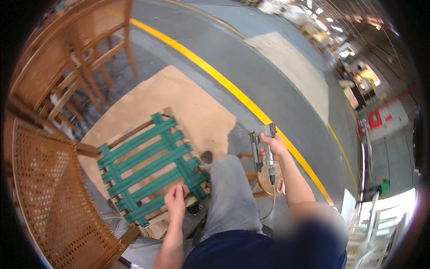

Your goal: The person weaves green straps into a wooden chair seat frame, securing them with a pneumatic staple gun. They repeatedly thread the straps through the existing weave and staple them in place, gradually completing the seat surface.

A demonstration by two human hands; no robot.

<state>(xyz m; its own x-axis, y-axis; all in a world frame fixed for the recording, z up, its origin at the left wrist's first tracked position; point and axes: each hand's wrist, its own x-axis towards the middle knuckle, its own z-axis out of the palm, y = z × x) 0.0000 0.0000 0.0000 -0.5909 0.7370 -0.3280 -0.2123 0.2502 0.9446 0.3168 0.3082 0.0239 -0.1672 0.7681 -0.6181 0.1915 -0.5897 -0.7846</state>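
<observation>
A wooden chair lies in front of me, its cane back (58, 188) at the left. Green webbing straps (148, 168) cross its seat frame in both directions, their ends at the frame's edges. My left hand (175, 199) is at the near right part of the webbing, its fingers closed; what they hold, if anything, I cannot make out. Raised over to the right, my right hand (277, 147) grips a metal pneumatic staple gun (265, 145) by its handle. An air hose (274, 199) runs down from its base, and the gun is apart from the chair.
Beneath the gun stands a wooden stool (256, 175) with a partly hidden red and white item (281, 185) on it. Cardboard (179, 94) covers the floor under the chair. More cane-backed chairs (96, 31) stand at the far left. A yellow floor line (215, 74) runs beyond the cardboard.
</observation>
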